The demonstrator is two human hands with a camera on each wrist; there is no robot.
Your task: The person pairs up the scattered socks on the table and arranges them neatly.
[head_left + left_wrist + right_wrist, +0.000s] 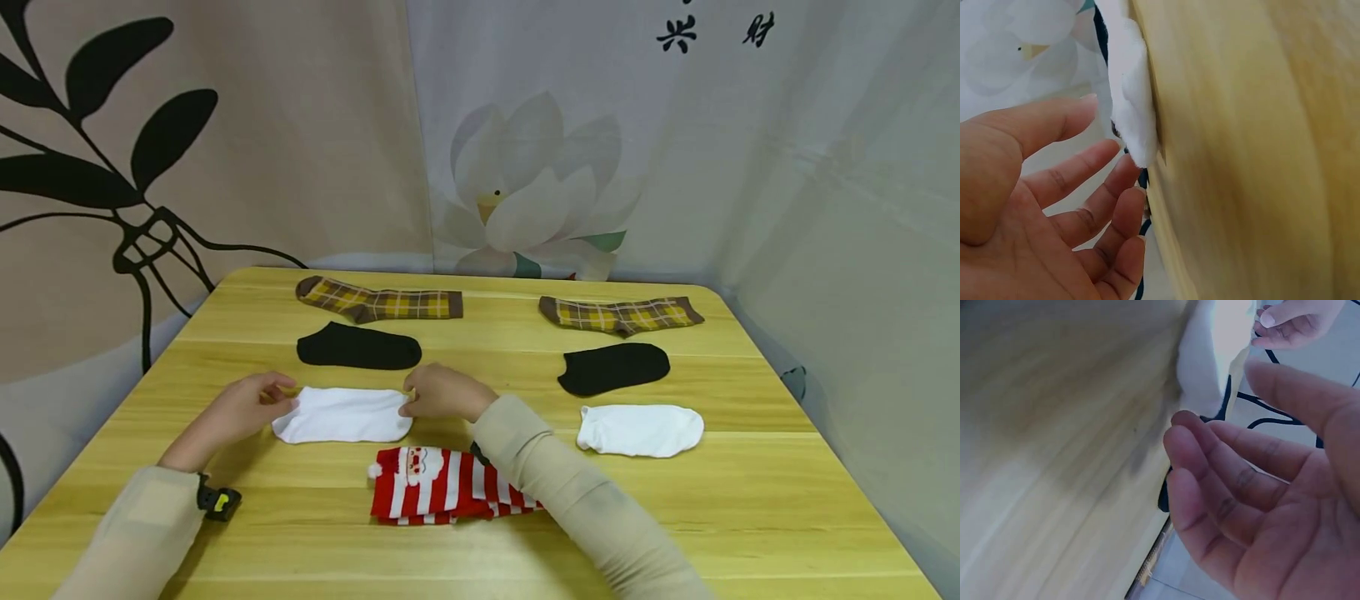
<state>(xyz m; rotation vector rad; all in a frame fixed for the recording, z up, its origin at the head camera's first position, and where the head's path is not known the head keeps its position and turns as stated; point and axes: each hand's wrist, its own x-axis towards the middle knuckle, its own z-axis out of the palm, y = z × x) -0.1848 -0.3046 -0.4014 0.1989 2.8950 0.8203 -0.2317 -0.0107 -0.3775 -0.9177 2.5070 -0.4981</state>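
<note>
A white ankle sock lies flat on the table between my two hands. At its left end is my left hand, fingertips right by the cuff; in the left wrist view its thumb and fingers are spread apart with nothing pinched. My right hand is at the sock's other end, fingers loosely bent beside the fabric and the thumb held away from them. Nearer to me, a red and white striped sock bundle with a Santa face is partly hidden under my right forearm.
A second white sock lies at the right. Behind are two black socks, and at the far edge two brown-yellow plaid socks. All rest on the wooden table, with a printed curtain behind.
</note>
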